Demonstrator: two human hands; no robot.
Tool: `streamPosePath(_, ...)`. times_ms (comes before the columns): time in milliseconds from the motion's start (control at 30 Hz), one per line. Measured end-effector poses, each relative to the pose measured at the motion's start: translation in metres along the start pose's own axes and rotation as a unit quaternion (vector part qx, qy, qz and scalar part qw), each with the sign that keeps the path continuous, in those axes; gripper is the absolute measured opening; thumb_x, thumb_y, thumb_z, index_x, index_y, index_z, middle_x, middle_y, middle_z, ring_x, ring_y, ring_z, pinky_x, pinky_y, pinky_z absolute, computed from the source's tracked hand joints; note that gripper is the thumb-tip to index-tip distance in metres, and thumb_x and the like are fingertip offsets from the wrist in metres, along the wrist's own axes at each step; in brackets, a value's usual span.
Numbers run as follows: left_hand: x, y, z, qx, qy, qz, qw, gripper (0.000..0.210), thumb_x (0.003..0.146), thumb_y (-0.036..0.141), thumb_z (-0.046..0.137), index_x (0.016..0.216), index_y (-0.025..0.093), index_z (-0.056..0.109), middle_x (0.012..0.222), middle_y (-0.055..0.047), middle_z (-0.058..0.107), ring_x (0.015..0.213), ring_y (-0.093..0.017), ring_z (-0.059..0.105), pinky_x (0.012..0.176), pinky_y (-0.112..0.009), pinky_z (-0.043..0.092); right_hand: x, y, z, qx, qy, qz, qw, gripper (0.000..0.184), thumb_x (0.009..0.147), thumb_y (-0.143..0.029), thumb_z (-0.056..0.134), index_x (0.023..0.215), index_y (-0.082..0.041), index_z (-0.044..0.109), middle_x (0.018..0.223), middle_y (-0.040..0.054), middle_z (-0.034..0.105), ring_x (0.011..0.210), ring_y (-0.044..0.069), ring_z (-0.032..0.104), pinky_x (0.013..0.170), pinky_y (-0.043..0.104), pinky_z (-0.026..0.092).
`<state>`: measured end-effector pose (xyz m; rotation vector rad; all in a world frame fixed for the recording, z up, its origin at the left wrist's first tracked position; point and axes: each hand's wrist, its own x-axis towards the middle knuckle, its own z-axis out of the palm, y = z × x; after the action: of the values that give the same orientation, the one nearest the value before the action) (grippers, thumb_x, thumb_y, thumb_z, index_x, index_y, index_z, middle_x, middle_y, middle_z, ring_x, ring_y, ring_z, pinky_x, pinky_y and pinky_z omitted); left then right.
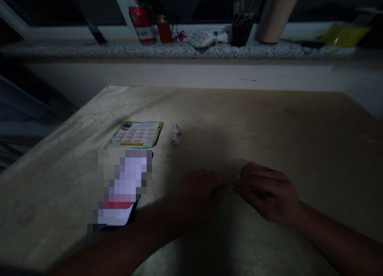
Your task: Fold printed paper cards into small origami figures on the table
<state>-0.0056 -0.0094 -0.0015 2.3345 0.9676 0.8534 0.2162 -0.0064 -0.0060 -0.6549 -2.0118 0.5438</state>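
Observation:
Over the table my left hand (200, 190) and my right hand (266, 192) nearly meet at the fingertips. Both are closed in a pinch. A tiny pale bit shows by the right fingertips, too small and dark to name. What the left fingers hold, if anything, is hidden. Beyond my left hand lies a small folded printed paper piece (176, 135). To its left rests a flat printed card or pad (136, 134) with a green border. A phone (125, 188) with a lit, blurred-out screen lies left of my left hand, close to the forearm.
Behind the pale table (269, 120) runs a speckled stone windowsill (116, 50). On it stand a red can (143, 25), an orange-red bottle (164, 30), crumpled printed paper (202, 39), a dark cup (241, 22), a tan cylinder (278, 16) and a yellow packet (344, 36). The light is dim.

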Motion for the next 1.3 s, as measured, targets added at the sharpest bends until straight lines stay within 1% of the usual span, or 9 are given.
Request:
streamPosePath(200, 0.003, 0.003, -0.003, -0.001, 0.036, -0.007, 0.999, 0.02, 0.097, 0.024, 0.057, 0.085, 0.016, 0.07, 0.068, 0.0, 0.068, 0.06, -0.013, 0.061, 0.06, -0.024, 0.043, -0.001, 0.0, 0.001, -0.011, 0.023, 0.022, 0.999, 0.011, 0.083, -0.004, 0.072, 0.091, -0.012, 0.072, 0.067, 0.0067, 0.069, 0.063, 0.019, 0.065, 0.057, 0.033, 0.053)
streamPosePath(300, 0.004, 0.001, -0.004, -0.007, 0.018, -0.033, 0.999, 0.019, 0.097, 0.025, 0.058, 0.087, 0.017, 0.072, 0.071, 0.0, 0.07, 0.062, -0.013, 0.064, 0.061, -0.024, 0.045, 0.0, -0.001, 0.0, -0.02, 0.026, 0.037, 0.999, 0.009, 0.084, -0.005, 0.071, 0.088, -0.014, 0.072, 0.066, 0.005, 0.068, 0.06, 0.017, 0.064, 0.054, 0.031, 0.052)
streamPosePath(400, 0.004, -0.001, -0.005, -0.03, -0.005, -0.06, 0.998, 0.014, 0.096, 0.025, 0.06, 0.096, 0.019, 0.073, 0.082, -0.001, 0.076, 0.072, -0.014, 0.069, 0.069, -0.025, 0.05, -0.001, -0.002, -0.003, -0.026, 0.023, 0.055, 0.998, 0.011, 0.086, -0.006, 0.071, 0.089, -0.016, 0.072, 0.068, 0.0044, 0.07, 0.06, 0.016, 0.065, 0.054, 0.03, 0.053)
streamPosePath(533, 0.003, -0.001, -0.008, -0.052, -0.023, -0.069, 0.996, 0.015, 0.097, 0.022, 0.058, 0.101, 0.019, 0.072, 0.091, -0.002, 0.078, 0.079, -0.015, 0.071, 0.076, -0.027, 0.052, -0.003, -0.001, -0.005, -0.025, 0.013, 0.077, 0.997, 0.011, 0.087, -0.008, 0.07, 0.089, -0.019, 0.074, 0.071, 0.0044, 0.073, 0.061, 0.016, 0.067, 0.054, 0.029, 0.054)
streamPosePath(767, 0.002, 0.002, -0.006, -0.08, -0.023, -0.131, 0.988, 0.016, 0.1, 0.028, 0.055, 0.093, 0.018, 0.067, 0.073, 0.002, 0.071, 0.061, -0.012, 0.065, 0.058, -0.022, 0.045, -0.006, 0.004, -0.002, 0.009, 0.014, 0.1, 0.995, 0.011, 0.087, -0.009, 0.07, 0.093, -0.017, 0.073, 0.071, 0.0032, 0.073, 0.057, 0.013, 0.066, 0.051, 0.025, 0.051)
streamPosePath(967, -0.001, 0.002, -0.008, -0.104, -0.036, -0.114, 0.987, 0.018, 0.099, 0.025, 0.055, 0.092, 0.016, 0.069, 0.076, 0.0, 0.073, 0.063, -0.011, 0.066, 0.058, -0.022, 0.046, -0.002, -0.004, -0.006, 0.012, -0.008, 0.12, 0.993, 0.01, 0.09, -0.011, 0.067, 0.09, -0.018, 0.074, 0.07, 0.0032, 0.075, 0.054, 0.012, 0.067, 0.048, 0.023, 0.049)
streamPosePath(1033, 0.001, 0.001, -0.008, -0.12, -0.025, -0.125, 0.985, 0.017, 0.097, 0.024, 0.059, 0.09, 0.017, 0.072, 0.076, 0.001, 0.075, 0.065, -0.011, 0.068, 0.061, -0.021, 0.048, -0.001, -0.007, -0.007, 0.017, 0.0, 0.123, 0.992, 0.01, 0.09, -0.012, 0.067, 0.089, -0.018, 0.075, 0.072, 0.0034, 0.077, 0.055, 0.013, 0.069, 0.048, 0.022, 0.05)
streamPosePath(1200, 0.007, 0.001, -0.008, -0.174, -0.002, -0.181, 0.968, 0.012, 0.092, 0.028, 0.067, 0.096, 0.022, 0.077, 0.082, 0.001, 0.08, 0.073, -0.014, 0.074, 0.066, -0.022, 0.055, -0.002, -0.007, -0.005, -0.013, 0.043, 0.162, 0.986, 0.006, 0.087, -0.016, 0.072, 0.084, -0.019, 0.076, 0.062, 0.0004, 0.075, 0.043, 0.01, 0.061, 0.04, 0.019, 0.046)
streamPosePath(1300, 0.009, 0.002, -0.01, -0.185, -0.007, -0.183, 0.965, 0.014, 0.092, 0.027, 0.065, 0.098, 0.021, 0.077, 0.082, 0.001, 0.081, 0.074, -0.015, 0.075, 0.067, -0.023, 0.056, -0.004, -0.005, -0.004, -0.009, 0.059, 0.172, 0.983, 0.004, 0.085, -0.017, 0.073, 0.086, -0.019, 0.076, 0.065, 0.0016, 0.077, 0.047, 0.012, 0.067, 0.042, 0.019, 0.051)
